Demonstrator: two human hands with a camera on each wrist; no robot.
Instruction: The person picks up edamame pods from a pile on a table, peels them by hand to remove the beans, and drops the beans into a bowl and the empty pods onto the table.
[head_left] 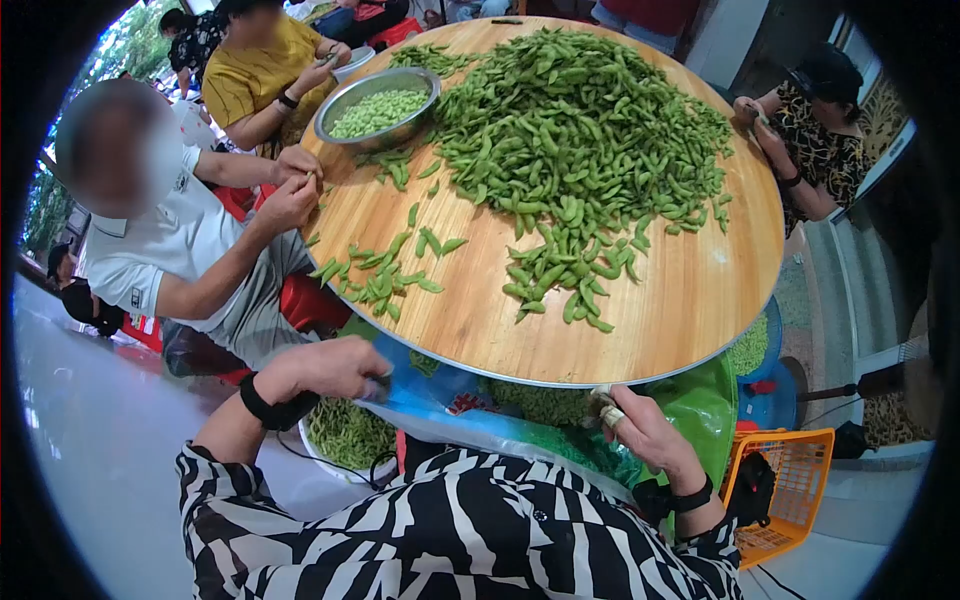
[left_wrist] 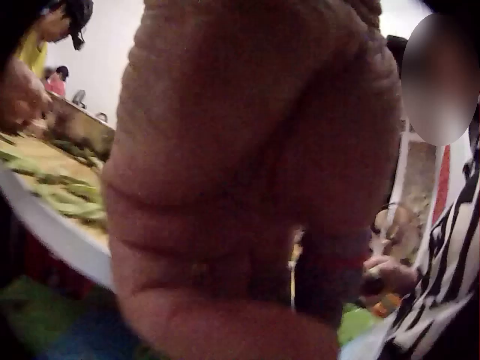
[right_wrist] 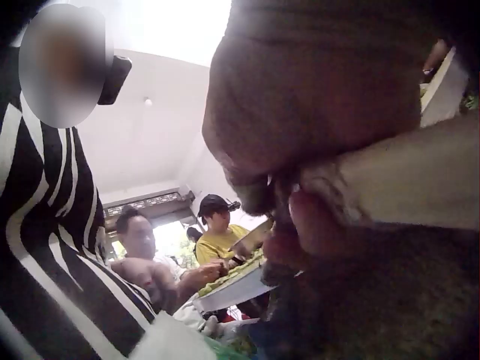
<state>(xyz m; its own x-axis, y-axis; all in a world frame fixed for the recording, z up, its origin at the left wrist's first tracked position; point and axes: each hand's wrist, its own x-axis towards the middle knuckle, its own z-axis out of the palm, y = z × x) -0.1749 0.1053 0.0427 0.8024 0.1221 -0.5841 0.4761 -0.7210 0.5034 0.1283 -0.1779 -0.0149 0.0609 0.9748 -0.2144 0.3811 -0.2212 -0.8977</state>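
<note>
The round wooden surface (head_left: 690, 300) fills the upper middle of the head view, its near rim at about 6 o'clock from the big heap of green pods (head_left: 580, 140) piled over its centre and toward 1 o'clock. A thinner scatter of pods (head_left: 385, 270) lies at 9 o'clock of the heap, near the seated person in a grey shirt (head_left: 180, 250). A metal bowl (head_left: 378, 105) of shelled beans stands at 10 o'clock of the heap, in front of a person in yellow (head_left: 255, 70). Below the rim hangs a blue and green plastic sheet (head_left: 700, 410), with an orange basket (head_left: 790, 490) at 4 o'clock on the floor.

The left hand (head_left: 330, 368) sits just under the rim at 7 o'clock, fingers curled in against the edge of the plastic sheet; whether it actually grips the sheet or anything else I cannot tell. The right hand (head_left: 640, 430) is at 5 o'clock below the rim, fingers bent, pinching a small pale pod piece (head_left: 605, 403) at its fingertips, with taped fingers showing. Both wrist views are too blurred and close to add more.
</note>
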